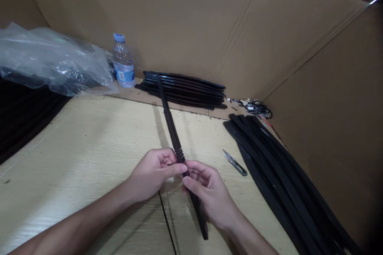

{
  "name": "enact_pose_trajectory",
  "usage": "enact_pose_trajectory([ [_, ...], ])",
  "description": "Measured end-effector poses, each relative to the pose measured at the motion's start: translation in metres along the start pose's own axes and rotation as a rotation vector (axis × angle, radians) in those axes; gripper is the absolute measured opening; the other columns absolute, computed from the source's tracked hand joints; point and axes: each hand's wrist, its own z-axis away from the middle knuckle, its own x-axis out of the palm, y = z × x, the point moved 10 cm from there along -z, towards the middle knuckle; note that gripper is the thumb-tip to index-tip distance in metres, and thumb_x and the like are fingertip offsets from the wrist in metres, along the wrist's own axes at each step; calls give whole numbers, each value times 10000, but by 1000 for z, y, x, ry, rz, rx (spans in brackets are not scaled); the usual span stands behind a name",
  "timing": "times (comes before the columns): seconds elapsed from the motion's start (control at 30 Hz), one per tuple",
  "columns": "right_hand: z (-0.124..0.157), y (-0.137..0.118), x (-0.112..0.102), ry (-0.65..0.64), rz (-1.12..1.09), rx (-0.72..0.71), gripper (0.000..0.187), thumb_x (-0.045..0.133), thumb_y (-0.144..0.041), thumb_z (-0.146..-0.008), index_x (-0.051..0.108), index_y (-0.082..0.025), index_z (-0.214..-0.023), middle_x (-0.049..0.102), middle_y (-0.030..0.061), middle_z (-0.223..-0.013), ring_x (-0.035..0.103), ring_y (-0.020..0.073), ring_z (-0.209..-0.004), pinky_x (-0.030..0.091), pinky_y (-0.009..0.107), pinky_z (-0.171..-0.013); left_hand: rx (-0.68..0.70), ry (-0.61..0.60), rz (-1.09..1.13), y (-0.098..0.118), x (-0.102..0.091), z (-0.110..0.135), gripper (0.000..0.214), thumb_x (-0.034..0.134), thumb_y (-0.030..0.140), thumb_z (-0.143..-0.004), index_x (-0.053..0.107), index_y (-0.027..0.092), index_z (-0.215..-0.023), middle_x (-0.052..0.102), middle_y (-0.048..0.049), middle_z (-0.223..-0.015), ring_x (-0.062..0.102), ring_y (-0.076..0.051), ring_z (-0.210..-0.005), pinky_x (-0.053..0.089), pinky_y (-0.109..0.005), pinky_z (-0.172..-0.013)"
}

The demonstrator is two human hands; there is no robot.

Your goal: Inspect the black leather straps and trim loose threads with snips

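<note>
Both hands hold one long, narrow dark strip (pixel 172 127) that slants across the middle of the view, its far end raised over the stack behind. Just beyond my fingers the strip carries a row of ridges, like turns of cord around it. My left hand (pixel 155 171) pinches it from the left, thumb on top. My right hand (pixel 209 191) grips it slightly nearer to me, thumb and fingers closed around it. From below my left hand a thin black cord (pixel 166 221) runs down to the bottom edge; its upper end is hidden by the fingers.
Small thread snips (pixel 235 162) lie right of my hands, beside a pile of long black strips (pixel 281 167). Along the cardboard wall (pixel 185 20) are stacked dark strips (pixel 188 89), a water bottle (pixel 124 67), a clear plastic bag (pixel 56 63) and tangled scraps (pixel 254 107).
</note>
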Motion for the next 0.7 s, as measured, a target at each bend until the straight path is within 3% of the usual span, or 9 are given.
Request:
enact_pose_trajectory([
  [0.17,1,3,4,-29,-74,79,362,744,-231,-650,462,-177,-870,614,8,-796,573,119,-554,529,284,-468,-17,-4,15,3,2,2,335,653,378,-655,458,106,-651,572,9,-606,491,-27,-530,365,-130,-509],
  [0.3,2,-1,7,-42,-53,49,342,656,-287,-756,333,-208,-836,630,11,-791,506,74,-413,384,177,-346,21,-41,57,6,6,2,324,624,363,-692,436,106,-628,589,1,-592,519,-36,-537,388,-140,-533],
  [0.5,0,-3,-1,36,-57,-19,165,467,-342,-890,450,-180,-914,565,0,-745,484,65,-566,395,192,-515,38,9,47,6,0,-1,304,632,357,-684,453,112,-700,611,-6,-657,569,-55,-589,423,-155,-569],
  [0.6,1,-2,-3,65,-3,-43,258,507,-336,-871,465,-183,-1075,537,-5,-720,479,80,-600,414,211,-562,23,-73,120,5,10,-2,306,653,336,-663,443,120,-720,624,-11,-669,604,-89,-598,474,-202,-602],
  [0.7,1,1,-1,62,3,-25,421,572,-317,-828,415,-190,-1198,569,41,-885,510,97,-663,430,226,-579,4,-64,139,1,10,-3,315,647,350,-667,432,122,-700,617,-7,-644,602,-98,-579,480,-216,-588],
])
